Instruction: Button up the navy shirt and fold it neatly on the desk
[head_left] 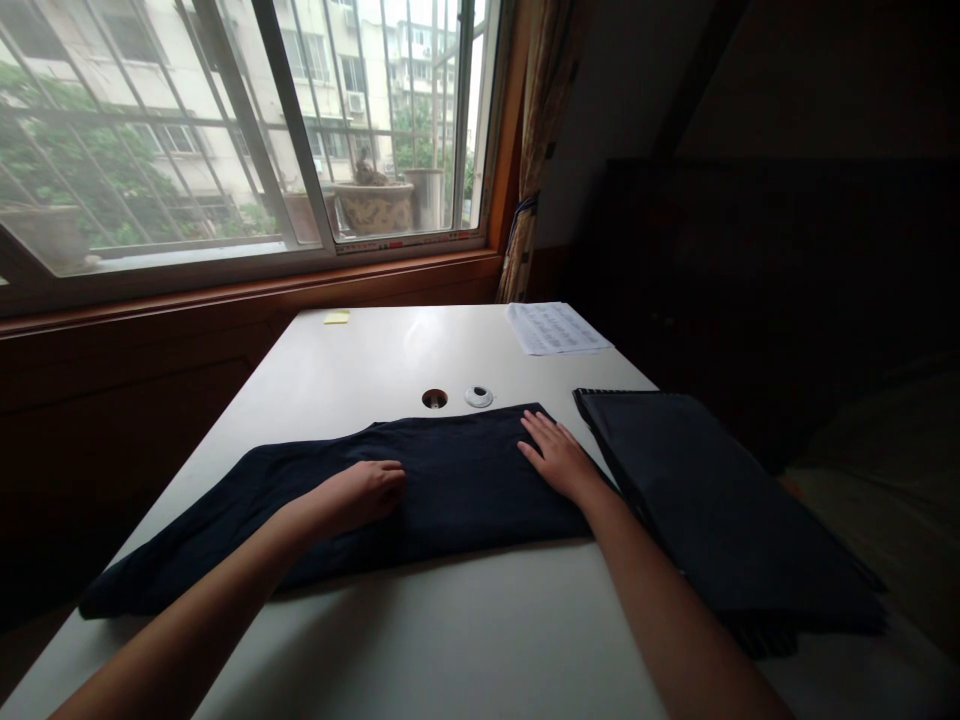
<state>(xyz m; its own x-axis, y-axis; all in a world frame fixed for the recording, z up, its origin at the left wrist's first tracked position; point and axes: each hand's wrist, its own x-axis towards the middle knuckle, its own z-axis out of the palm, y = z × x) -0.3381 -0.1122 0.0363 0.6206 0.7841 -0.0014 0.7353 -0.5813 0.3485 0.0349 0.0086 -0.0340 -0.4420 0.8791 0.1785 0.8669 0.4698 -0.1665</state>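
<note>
A long piece of dark navy clothing, which looks like folded trousers, lies flat across the white table, narrowing towards the left. My left hand rests on its middle with the fingers curled under. Its fingertips are hidden, so whether they pinch the cloth does not show. Near the right end, my right hand lies palm down, fingers stretched out and slightly apart, pressing on the fabric. Just right of it is a flat stack of dark cloth or covers, partly behind my right forearm.
The white table has a round cable hole with its loose cap alongside. Printed papers lie at the far right corner, a yellow sticky note at the far left. Beyond stand a barred window and a tied curtain.
</note>
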